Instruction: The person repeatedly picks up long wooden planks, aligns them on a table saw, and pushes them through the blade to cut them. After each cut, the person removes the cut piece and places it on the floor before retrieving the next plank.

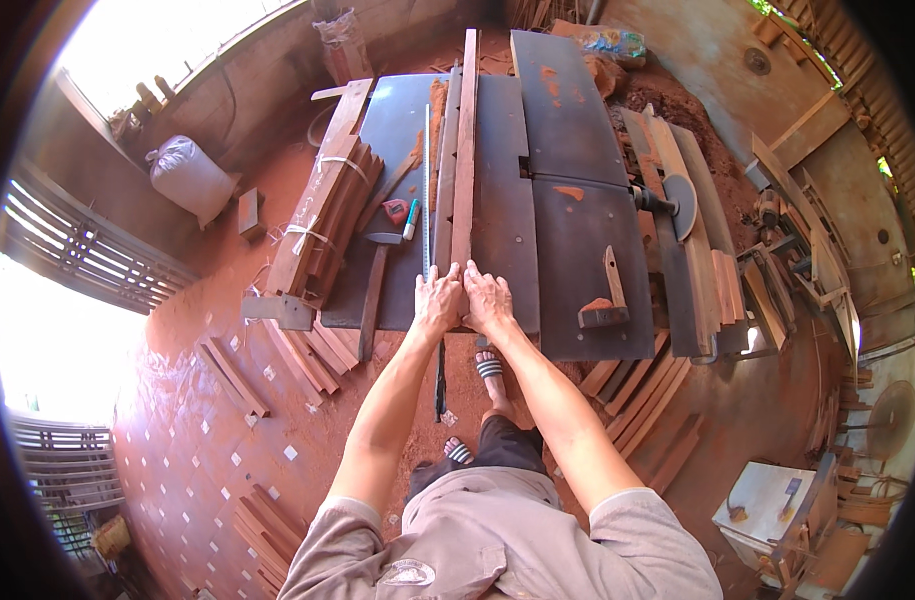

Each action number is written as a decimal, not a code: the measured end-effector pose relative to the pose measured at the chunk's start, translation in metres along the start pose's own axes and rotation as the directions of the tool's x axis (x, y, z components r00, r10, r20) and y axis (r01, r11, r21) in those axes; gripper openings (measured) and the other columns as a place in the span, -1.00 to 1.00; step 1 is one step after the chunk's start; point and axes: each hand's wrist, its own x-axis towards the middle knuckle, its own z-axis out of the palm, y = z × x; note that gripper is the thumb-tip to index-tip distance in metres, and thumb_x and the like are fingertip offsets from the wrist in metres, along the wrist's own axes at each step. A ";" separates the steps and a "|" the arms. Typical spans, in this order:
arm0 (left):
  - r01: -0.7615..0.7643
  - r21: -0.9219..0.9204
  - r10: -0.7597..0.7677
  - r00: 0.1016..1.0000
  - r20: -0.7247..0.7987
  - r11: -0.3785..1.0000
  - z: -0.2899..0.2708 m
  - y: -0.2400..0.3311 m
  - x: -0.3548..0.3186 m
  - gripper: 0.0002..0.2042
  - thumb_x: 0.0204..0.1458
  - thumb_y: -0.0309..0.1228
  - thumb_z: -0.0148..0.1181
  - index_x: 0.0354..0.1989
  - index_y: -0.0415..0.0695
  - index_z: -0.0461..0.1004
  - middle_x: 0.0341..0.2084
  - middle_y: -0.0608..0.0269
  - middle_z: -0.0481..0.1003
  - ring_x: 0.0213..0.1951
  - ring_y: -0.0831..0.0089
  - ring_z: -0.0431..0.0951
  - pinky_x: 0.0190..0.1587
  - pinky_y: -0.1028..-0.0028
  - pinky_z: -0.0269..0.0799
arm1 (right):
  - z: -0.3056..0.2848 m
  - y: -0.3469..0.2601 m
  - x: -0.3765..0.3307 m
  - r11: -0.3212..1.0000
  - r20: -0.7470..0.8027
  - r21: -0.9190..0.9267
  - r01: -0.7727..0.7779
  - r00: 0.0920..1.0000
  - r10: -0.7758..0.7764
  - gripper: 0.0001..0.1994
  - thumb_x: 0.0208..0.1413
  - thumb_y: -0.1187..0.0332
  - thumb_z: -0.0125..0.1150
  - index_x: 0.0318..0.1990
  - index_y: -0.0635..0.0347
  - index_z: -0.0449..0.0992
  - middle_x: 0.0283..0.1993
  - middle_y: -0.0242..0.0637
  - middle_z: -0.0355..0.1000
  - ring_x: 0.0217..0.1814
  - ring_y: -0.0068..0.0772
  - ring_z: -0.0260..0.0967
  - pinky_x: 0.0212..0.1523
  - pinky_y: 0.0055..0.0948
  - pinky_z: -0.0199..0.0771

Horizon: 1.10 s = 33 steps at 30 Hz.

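Note:
A long reddish wooden strip (pixel 464 150) lies lengthwise on the dark metal machine table (pixel 505 220), pointing away from me. At its near end, my left hand (pixel 437 302) grips from the left side, fingers closed around the wood. My right hand (pixel 489 300) is closed on the same end from the right, with both thumbs close together. A straight guide bar (pixel 444 170) runs along the strip's left side. Left of that lie a steel ruler (pixel 426 190), a teal-capped marker (pixel 411 220), a red tape measure (pixel 395 211) and a hammer (pixel 377 270).
Tied wooden boards (pixel 322 220) rest on the table's left. A round disc blade (pixel 680 207) stands on a shaft at the right, near a wooden-handled tool (pixel 607 300). Loose strips (pixel 642 400) lie below the table. A white sack (pixel 190 178) stands far left.

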 end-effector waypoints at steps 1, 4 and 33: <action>-0.010 -0.010 0.010 1.000 -0.010 1.000 0.003 -0.003 -0.001 -0.13 -0.44 -0.37 0.58 0.24 -0.15 0.40 0.37 0.25 0.29 0.24 -0.02 0.41 0.20 -0.12 0.35 | -0.001 0.000 0.002 1.000 -0.001 -0.008 0.007 1.000 -0.007 0.04 -0.41 0.19 0.67 0.37 0.19 0.29 0.52 -0.18 0.13 0.32 -0.23 0.34 0.31 -0.14 0.33; -0.014 -0.009 0.013 0.998 -0.061 1.000 0.006 0.000 0.000 -0.20 -0.35 -0.38 0.49 0.25 -0.15 0.40 0.37 0.26 0.30 0.26 -0.04 0.40 0.20 -0.15 0.32 | 0.002 0.005 0.006 1.000 -0.007 -0.021 0.002 1.000 -0.002 0.04 -0.42 0.20 0.66 0.37 0.20 0.29 0.52 -0.17 0.13 0.33 -0.22 0.34 0.32 -0.13 0.33; -0.145 0.031 0.146 0.989 -0.039 0.989 0.001 0.000 0.043 -0.39 -0.21 -0.21 0.52 0.11 -0.07 0.58 0.35 0.09 0.33 0.10 -0.17 0.53 0.11 0.06 0.52 | -0.002 0.002 0.040 0.975 -0.009 0.086 -0.204 0.979 0.205 -0.65 0.26 0.25 0.10 0.15 0.05 0.59 0.41 -0.29 0.28 0.28 -0.34 0.40 0.36 -0.03 0.20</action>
